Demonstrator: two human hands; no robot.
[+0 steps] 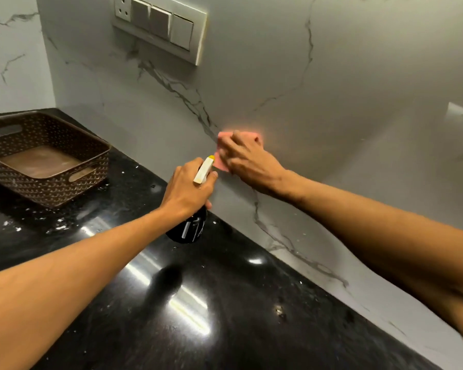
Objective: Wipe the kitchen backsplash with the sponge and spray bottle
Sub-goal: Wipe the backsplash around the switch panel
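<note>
Pink foam sponge: pressed flat to the wall, low down and near the counter line. It is mostly covered by the hand, so only its left edge and upper corners are seen. The outline is blurred, and a pink glow is thrown onto the glossy stone.
Right hand: laid over the sponge, with the fingers bent across its top edge and clamping it to the wall. The arm is stretched forward, judged so that pressure can be put into the stroke.
White marble-look backsplash with grey veins: glossy and vertical. The contact patch lies just beside a dark vein. Whether the stone is wet cannot be told.
Dark spray bottle with white trigger head and yellow nozzle tip: tilted, with the nozzle aimed at the wall just beside the sponge. It appears to be lifted off the counter, since its shadow lies apart from it. It is judged to be kept ready so that the next patch can be sprayed without anything being put down.
Left hand: wrapped round the bottle neck. Whether the trigger is pulled cannot be told.
Black polished speckled stone counter: scattered with white flecks towards the left.
Brown perforated plastic basket: set in the far left corner, well apart from the wiped patch.
Cream switch plate with socket: mounted above and to the left of the sponge. It is judged a hazard, so spray should be kept off it.
</note>
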